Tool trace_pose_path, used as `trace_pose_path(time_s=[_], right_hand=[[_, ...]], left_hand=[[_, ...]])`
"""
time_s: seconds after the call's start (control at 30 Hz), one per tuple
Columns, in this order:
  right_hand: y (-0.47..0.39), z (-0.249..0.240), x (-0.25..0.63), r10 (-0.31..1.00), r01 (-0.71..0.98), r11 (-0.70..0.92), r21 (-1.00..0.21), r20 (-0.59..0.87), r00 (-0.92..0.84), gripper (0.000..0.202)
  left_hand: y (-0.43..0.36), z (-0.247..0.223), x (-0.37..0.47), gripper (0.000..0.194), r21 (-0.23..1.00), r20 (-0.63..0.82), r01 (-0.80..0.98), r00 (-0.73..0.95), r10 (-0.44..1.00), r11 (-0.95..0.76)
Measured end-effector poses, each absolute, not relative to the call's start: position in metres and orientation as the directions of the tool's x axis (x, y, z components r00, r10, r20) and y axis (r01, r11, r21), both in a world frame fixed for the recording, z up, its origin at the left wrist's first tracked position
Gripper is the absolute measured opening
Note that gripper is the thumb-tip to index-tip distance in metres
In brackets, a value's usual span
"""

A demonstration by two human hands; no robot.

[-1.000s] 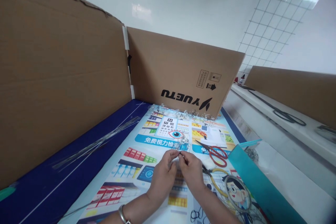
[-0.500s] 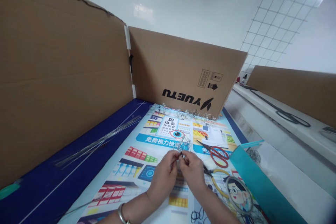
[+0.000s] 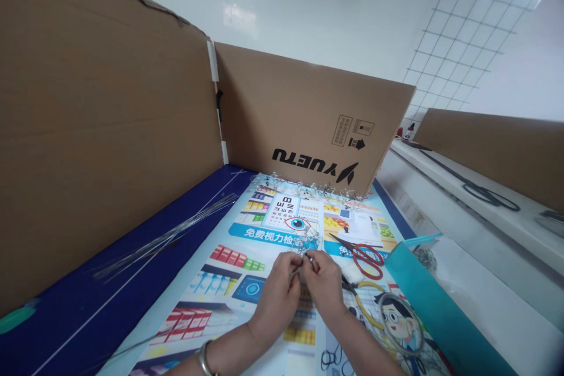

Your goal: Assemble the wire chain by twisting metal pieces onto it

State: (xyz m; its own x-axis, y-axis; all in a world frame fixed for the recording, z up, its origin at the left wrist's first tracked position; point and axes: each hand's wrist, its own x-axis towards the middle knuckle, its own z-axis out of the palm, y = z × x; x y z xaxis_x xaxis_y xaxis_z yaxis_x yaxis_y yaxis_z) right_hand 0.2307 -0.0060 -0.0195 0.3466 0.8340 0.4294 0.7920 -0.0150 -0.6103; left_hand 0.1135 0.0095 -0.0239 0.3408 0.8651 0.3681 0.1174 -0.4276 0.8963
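Observation:
Over the printed sheet (image 3: 211,299), my left hand (image 3: 278,291) and my right hand (image 3: 322,282) meet at the fingertips, both pinched closed on something too small to make out. A bracelet circles my left wrist. Just beyond the fingertips lies a small pile of thin wire pieces (image 3: 308,241). Red-handled scissors (image 3: 369,258) rest to the right of my right hand, blades pointing up and left. Nearer to me is a yellow-handled tool (image 3: 368,305), beside a coil of wire (image 3: 400,324).
Cardboard panels stand left (image 3: 106,129) and ahead (image 3: 308,117), with wire pieces along the far one's base. Long thin wires (image 3: 171,235) lie on the blue surface. A teal-edged box (image 3: 445,311) is at right, beside a white ledge bearing dark scissors (image 3: 489,195).
Both hands stay at nearly the same spot. The fingers of my right hand have shifted slightly, and its knuckles are a little higher.

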Motion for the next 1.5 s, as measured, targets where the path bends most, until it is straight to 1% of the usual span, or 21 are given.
trace_pose_path(time_s=[0.1,0.27,0.33,0.47,0.57,0.73,0.93,1.17,1.37,1.5], right_hand=[[-0.004,-0.020,0.233,0.830,0.794,-0.016,-0.608,0.435,0.350,0.020],[-0.003,-0.021,0.237,0.825,0.798,-0.022,-0.602,0.440,0.355,0.020],[-0.004,-0.020,0.237,0.828,0.801,-0.017,-0.598,0.441,0.346,0.020],[-0.005,-0.017,0.235,0.839,0.806,0.004,-0.593,0.440,0.320,0.020],[-0.006,-0.014,0.233,0.850,0.810,0.019,-0.586,0.436,0.296,0.019],[-0.007,-0.012,0.231,0.865,0.821,0.037,-0.569,0.429,0.258,0.019],[-0.009,-0.010,0.229,0.886,0.842,0.035,-0.538,0.406,0.223,0.018],[-0.012,-0.009,0.227,0.897,0.871,0.002,-0.491,0.387,0.216,0.019],[-0.013,-0.008,0.227,0.907,0.892,-0.011,-0.451,0.372,0.200,0.018],[-0.012,-0.007,0.227,0.915,0.904,-0.020,-0.427,0.356,0.189,0.019]], left_hand=[[0.009,-0.021,0.112,0.026,0.892,0.351,0.149,0.364,0.863,-0.426],[0.011,-0.019,0.107,0.031,0.788,0.370,0.345,0.397,0.840,-0.510],[0.011,-0.020,0.106,0.031,0.770,0.361,0.377,0.408,0.838,-0.515],[0.010,-0.023,0.107,0.036,0.790,0.327,0.365,0.431,0.841,-0.493],[0.013,-0.024,0.108,0.038,0.807,0.328,0.339,0.423,0.845,-0.484],[0.022,-0.021,0.107,0.025,0.780,0.326,0.418,0.364,0.872,-0.466],[0.024,-0.016,0.108,0.015,0.815,0.279,0.436,0.282,0.918,-0.382],[0.024,-0.017,0.108,0.010,0.832,0.286,0.402,0.277,0.917,-0.381],[0.025,-0.020,0.108,0.010,0.833,0.311,0.388,0.263,0.913,-0.395],[0.026,-0.021,0.108,0.011,0.859,0.294,0.347,0.270,0.917,-0.377]])
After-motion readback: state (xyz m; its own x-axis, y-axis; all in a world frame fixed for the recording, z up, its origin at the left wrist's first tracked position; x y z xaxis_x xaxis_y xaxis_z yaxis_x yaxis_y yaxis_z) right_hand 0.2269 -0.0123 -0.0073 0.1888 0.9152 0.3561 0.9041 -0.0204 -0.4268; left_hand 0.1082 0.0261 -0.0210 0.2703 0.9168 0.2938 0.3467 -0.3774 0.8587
